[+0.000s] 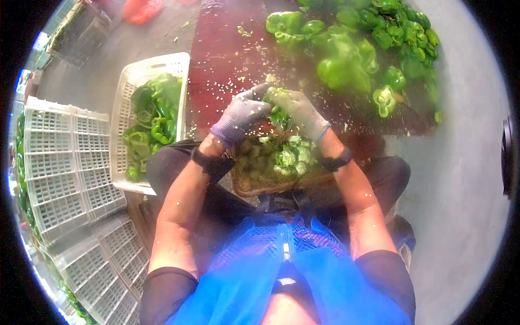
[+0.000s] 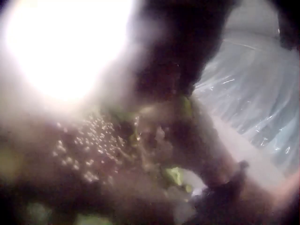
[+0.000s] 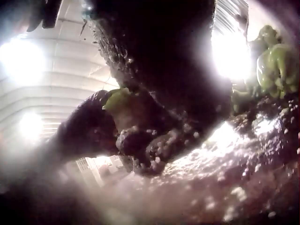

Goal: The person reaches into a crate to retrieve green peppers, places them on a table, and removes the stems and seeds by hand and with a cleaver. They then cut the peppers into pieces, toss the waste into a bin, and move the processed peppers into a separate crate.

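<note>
Both gloved hands meet at the near edge of the red surface, seen from the head. The left hand grips a green pepper from one side; the right hand has its fingers curled over the other side. Much of the pepper is hidden by the fingers. Pale green flesh shows between the dark, seed-covered hands in the right wrist view. In the left wrist view, blurred and glaring, a green bit lies beside the right hand. Below the hands is a container with pale green cores.
A white crate with green peppers stands at the left, beside stacked white crates. Scattered seeds cover the red surface. A pile of green peppers lies at the far right, with a cut pepper nearer.
</note>
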